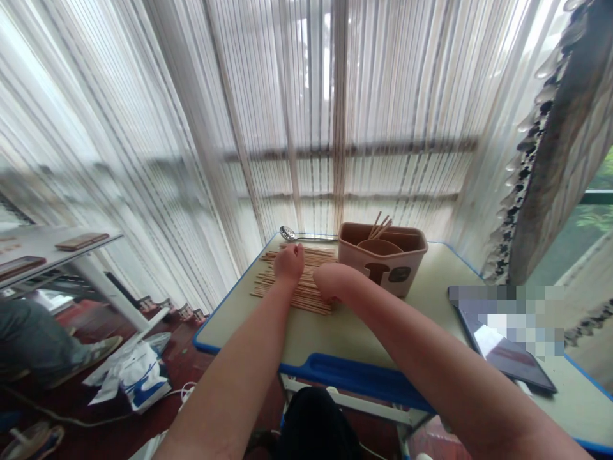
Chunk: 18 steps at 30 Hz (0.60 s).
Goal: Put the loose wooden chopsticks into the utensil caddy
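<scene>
Many thin wooden chopsticks lie side by side, pointing left to right, on the pale table. Over their left part rests my left hand, its fingers curled closed; whatever they hold is hidden. My right hand is bent down over the right ends of the chopsticks, fingers curled under and out of sight. Just behind and right of it stands a brown utensil holder, with several chopsticks leaning upright inside. A metal slotted spoon lies along the far edge, behind the chopsticks.
A dark tablet lies at the right on an adjoining surface. Striped sheer curtains hang close behind the table. Another table stands at the left, with a person's leg beneath it. A white plastic bag lies on the floor.
</scene>
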Motion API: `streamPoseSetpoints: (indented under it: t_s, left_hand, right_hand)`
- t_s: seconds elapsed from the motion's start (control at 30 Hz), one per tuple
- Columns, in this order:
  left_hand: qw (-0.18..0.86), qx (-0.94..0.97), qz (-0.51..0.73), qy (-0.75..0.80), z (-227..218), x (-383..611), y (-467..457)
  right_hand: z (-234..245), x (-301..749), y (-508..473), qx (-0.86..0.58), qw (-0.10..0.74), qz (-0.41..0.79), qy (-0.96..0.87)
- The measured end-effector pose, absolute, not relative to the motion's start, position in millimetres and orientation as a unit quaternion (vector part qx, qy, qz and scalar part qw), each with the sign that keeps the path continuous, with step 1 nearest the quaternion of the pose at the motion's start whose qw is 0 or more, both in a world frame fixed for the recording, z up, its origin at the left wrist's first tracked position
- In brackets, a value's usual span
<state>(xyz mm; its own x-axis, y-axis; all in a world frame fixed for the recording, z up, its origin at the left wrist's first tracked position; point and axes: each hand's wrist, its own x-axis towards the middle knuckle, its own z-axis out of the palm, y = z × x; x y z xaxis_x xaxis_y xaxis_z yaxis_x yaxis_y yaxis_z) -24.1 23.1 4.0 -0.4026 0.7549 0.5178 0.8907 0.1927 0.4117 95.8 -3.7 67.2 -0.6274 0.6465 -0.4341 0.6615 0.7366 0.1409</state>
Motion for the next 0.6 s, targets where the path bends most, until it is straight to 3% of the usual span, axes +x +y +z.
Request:
streamPoseSetpoints:
  t_s: [0.33,0.47,0.6]
  left_hand:
    - [0.1,-0.535,-0.348,-0.763,4.3,-23.8,20.6]
    - [0.096,-0.539,-0.345,-0.763,5.3,-22.5,20.5]
    - [0.094,-0.542,-0.34,-0.762,4.7,-22.4,21.2]
  right_hand:
    - [83.3,102.4,-10.8,0.395,0.241,-0.002,0.887]
    - [72.4,97.3,-3.1,0.416,0.295,-0.007,0.86]
    - [57.4,93.4,2.2,0.435,0.284,0.007,0.855]
